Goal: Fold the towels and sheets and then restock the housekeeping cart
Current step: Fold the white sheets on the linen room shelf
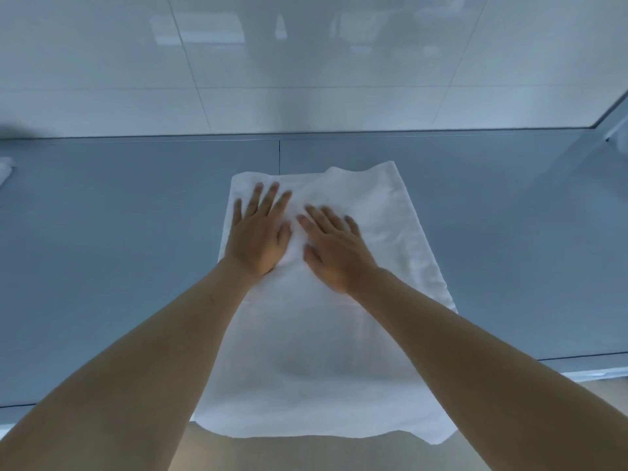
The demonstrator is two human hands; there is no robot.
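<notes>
Towel (339, 351): white, spread lengthwise down the centre of the frame on the grey-blue table (119, 249); far end near the middle of the picture, near end hanging over the table's front edge at the bottom; upper layer with an uneven far edge, lying over a lower layer.
Left hand (260, 232): flat on the towel's far left part, palm down, fingers straight and fanned, gripping nothing; fingertips close to the towel's far edge.
Right hand (334, 248): flat on the towel just right of the left hand, palm down, fingers straight and angled toward upper left, holding nothing; thumb close to the left thumb, contact between them not clear.
Forearms: bare, entering from the lower left and lower right corners.
Wall (306, 62): glossy pale tiles across the top of the frame.
White cloth (5, 168): small piece on the table at the left edge, mostly cut off.
</notes>
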